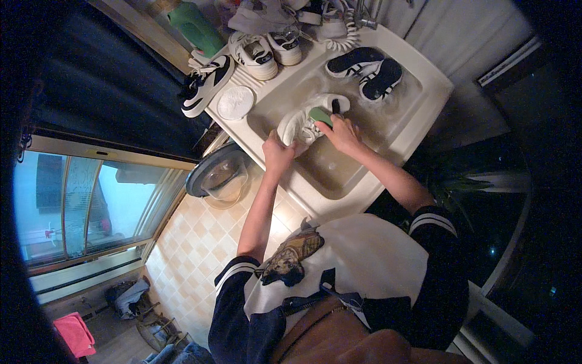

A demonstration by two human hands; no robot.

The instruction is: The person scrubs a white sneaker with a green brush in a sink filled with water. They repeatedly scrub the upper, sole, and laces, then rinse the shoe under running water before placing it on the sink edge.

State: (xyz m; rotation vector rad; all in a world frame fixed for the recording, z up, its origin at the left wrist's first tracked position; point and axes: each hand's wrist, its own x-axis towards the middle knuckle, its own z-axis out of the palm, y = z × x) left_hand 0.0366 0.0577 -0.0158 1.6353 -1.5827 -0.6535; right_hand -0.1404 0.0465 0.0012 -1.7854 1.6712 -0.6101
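Over the basin of a white sink (439, 86), my left hand (278, 154) grips one end of a white shoe (291, 127). The shoe lies tilted on its side, with a dark patch near its far end. In my right hand (346, 134) is a green brush (321, 116), pressed against the shoe's side; its bristles are hidden. Two black insoles or shoe soles with white edges, one (354, 61) and another (381, 81), rest in cloudy water at the basin's far end.
A round dish of white powder (235, 103) sits on the sink's left ledge. Beside it stand a black-and-white sneaker (209, 86), white sneakers (254, 54) and a green bottle (195, 27). A coiled white hose (348, 34) hangs near the tap. Below is a front-loading washer door (223, 175).
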